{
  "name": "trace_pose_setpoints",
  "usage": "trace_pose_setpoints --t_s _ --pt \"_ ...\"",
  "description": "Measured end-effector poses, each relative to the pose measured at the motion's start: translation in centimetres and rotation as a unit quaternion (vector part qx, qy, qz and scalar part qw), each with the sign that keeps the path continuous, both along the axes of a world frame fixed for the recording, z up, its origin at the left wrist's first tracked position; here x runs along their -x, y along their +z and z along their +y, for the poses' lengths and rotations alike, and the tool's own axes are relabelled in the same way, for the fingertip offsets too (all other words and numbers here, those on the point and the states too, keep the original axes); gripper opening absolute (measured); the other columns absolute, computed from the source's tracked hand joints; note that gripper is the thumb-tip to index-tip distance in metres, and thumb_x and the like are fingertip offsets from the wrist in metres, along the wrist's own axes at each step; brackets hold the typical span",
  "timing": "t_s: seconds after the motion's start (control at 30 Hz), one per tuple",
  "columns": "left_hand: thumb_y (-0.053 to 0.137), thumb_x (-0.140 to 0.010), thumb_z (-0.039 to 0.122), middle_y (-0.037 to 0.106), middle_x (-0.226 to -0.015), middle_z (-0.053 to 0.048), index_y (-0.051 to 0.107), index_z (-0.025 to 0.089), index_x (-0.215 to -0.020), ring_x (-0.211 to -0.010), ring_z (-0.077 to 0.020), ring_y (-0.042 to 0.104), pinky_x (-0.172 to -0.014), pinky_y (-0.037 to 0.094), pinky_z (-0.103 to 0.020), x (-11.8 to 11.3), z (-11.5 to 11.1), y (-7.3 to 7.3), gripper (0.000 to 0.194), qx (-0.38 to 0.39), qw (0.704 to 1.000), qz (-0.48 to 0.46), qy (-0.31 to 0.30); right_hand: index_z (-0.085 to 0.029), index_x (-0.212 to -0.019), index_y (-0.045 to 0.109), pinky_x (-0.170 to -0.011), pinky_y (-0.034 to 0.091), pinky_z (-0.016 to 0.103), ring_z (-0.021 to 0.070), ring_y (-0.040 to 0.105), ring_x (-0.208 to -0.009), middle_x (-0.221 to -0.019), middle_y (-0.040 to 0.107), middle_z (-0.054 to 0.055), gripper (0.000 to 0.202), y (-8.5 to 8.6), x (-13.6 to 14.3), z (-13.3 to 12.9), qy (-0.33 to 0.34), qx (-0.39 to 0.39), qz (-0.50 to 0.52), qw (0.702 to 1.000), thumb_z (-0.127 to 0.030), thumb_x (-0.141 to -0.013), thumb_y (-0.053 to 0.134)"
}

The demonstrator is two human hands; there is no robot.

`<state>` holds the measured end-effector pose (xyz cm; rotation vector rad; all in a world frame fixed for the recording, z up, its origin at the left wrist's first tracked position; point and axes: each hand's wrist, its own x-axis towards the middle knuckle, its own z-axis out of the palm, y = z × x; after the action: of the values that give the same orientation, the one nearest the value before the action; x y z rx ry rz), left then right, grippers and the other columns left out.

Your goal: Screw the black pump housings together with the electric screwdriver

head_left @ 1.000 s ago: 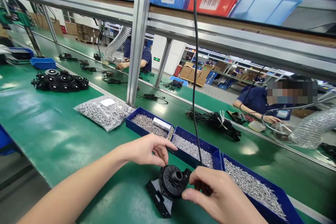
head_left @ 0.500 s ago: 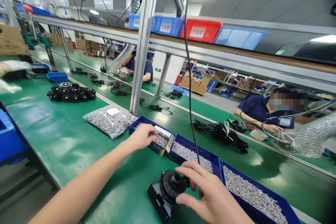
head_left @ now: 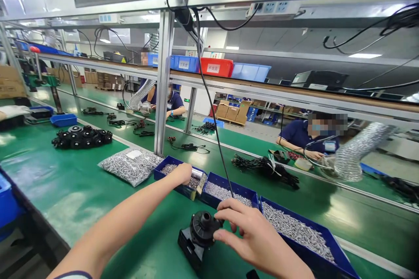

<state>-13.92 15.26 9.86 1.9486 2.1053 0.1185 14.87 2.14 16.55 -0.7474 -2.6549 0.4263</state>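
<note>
My left hand (head_left: 183, 174) reaches into the leftmost blue bin (head_left: 160, 176) of small screws; its fingertips are hidden among the contents. At the bottom centre, a black round pump-like part (head_left: 203, 229) stands on the green table, its short spout facing up. My right hand (head_left: 242, 226) is at the right side of this part, thumb and fingers curved around its side outlet. Beside the first bin are a middle bin with small metal pieces (head_left: 225, 192) and a right bin with longer screws (head_left: 297, 231).
A clear bag of screws (head_left: 131, 165) lies left of the bins, with a cluster of black round parts (head_left: 81, 137) beyond. A hanging black cable (head_left: 214, 126) drops behind my right hand. A metal post (head_left: 162, 83) rises behind the bins. A person (head_left: 301, 137) sits across.
The view has tilted up, showing more of the shelves. My left hand has dipped lower into the left bin, its fingertips now out of sight. My right hand remains at the black part.
</note>
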Motion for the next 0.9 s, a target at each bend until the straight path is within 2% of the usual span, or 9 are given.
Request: trace_pose_setpoints --t_s 0.13,0.23,0.33,0.4,0.57,0.67,0.73,0.83,0.9 --pt "0.079 -0.1 0.041 0.073 -0.108 -0.009 0.073 0.013 -0.108 -0.102 -0.0254 0.073 -0.096 0.061 -0.043 2.0 -2.0 0.4 0.029 -0.052 0.997 -0.051 0.025 -0.026 -0.1 0.077 -0.064 0.05 0.03 0.0148 0.063 -0.07 -0.113 0.074 0.005 0.01 -0.4 -0.1 0.7 -0.004 -0.011 0.052 0.999 -0.035 -0.102 0.072" --pt "0.074 -0.1 0.035 0.076 -0.099 -0.009 0.075 0.013 -0.098 -0.099 -0.0255 0.073 -0.096 0.059 -0.041 2.5 -4.1 0.7 0.022 -0.11 0.986 -0.129 0.004 -0.024 -0.099 0.078 -0.064 0.048 0.029 0.0163 0.065 -0.073 -0.106 0.075 0.006 0.014 -1.6 0.4 2.1 -0.021 -0.039 0.101 0.994 -0.031 -0.104 0.067" --pt "0.068 -0.096 0.027 0.079 -0.094 -0.009 0.079 0.013 -0.094 -0.095 -0.0258 0.074 -0.086 0.057 -0.033 1.0 -6.9 0.7 0.018 -0.139 0.963 -0.224 -0.055 -0.023 -0.111 0.079 -0.067 0.05 0.029 0.0187 0.069 -0.08 -0.107 0.076 0.007 0.016 -3.3 1.5 3.5 -0.038 -0.061 0.149 0.986 -0.026 -0.104 0.064" --pt "0.065 -0.093 0.029 0.079 -0.092 -0.007 0.079 0.014 -0.096 -0.09 -0.0252 0.073 -0.08 0.056 -0.03 -0.7 -9.3 0.6 0.02 -0.142 0.946 -0.276 -0.092 -0.024 -0.116 0.079 -0.07 0.052 0.03 0.0194 0.071 -0.082 -0.109 0.077 0.008 0.018 -4.2 2.2 4.1 -0.042 -0.067 0.171 0.982 -0.024 -0.102 0.068" --pt "0.064 -0.093 0.035 0.077 -0.09 -0.005 0.077 0.02 -0.09 -0.087 -0.0242 0.068 -0.078 0.051 -0.031 -4.3 -15.1 1.2 0.02 -0.187 0.898 -0.382 -0.11 -0.022 -0.098 0.078 -0.076 0.052 0.03 0.0201 0.072 -0.086 -0.095 0.078 0.005 0.014 -5.3 3.2 3.3 0.01 -0.079 0.185 0.98 -0.015 -0.101 0.066" --pt "0.066 -0.094 0.032 0.076 -0.086 -0.003 0.078 0.023 -0.087 -0.082 -0.0228 0.068 -0.075 0.05 -0.031 -4.7 -17.0 1.5 0.016 -0.221 0.895 -0.373 -0.101 -0.021 -0.095 0.075 -0.074 0.05 0.03 0.0195 0.071 -0.084 -0.092 0.077 0.004 0.017 -5.3 3.5 2.3 0.02 -0.085 0.169 0.982 -0.01 -0.099 0.062" --pt "0.066 -0.095 0.027 0.077 -0.088 -0.002 0.079 0.024 -0.09 -0.082 -0.0219 0.07 -0.076 0.052 -0.031 -4.5 -17.8 1.2 0.015 -0.253 0.899 -0.339 -0.112 -0.021 -0.101 0.075 -0.073 0.05 0.03 0.0209 0.07 -0.085 -0.094 0.077 0.005 0.017 -5.0 3.4 1.8 0.023 -0.1 0.147 0.984 -0.01 -0.097 0.062" --pt "0.065 -0.098 0.019 0.08 -0.093 0.0 0.08 0.027 -0.1 -0.082 -0.0191 0.075 -0.076 0.057 -0.026 -3.8 -19.3 -0.2 0.018 -0.33 0.885 -0.294 -0.145 -0.022 -0.124 0.072 -0.074 0.052 0.032 0.0233 0.07 -0.09 -0.101 0.076 0.006 0.03 -4.2 2.6 1.9 0.018 -0.118 0.126 0.985 -0.011 -0.1 0.058" --pt "0.064 -0.1 0.015 0.082 -0.097 0.003 0.079 0.029 -0.108 -0.082 -0.0164 0.078 -0.076 0.06 -0.021 -3.6 -20.4 -1.4 0.022 -0.38 0.867 -0.271 -0.175 -0.023 -0.127 0.072 -0.076 0.053 0.033 0.0236 0.071 -0.092 -0.105 0.077 0.007 0.031 -3.6 1.9 2.3 0.007 -0.121 0.148 0.982 -0.013 -0.103 0.056"
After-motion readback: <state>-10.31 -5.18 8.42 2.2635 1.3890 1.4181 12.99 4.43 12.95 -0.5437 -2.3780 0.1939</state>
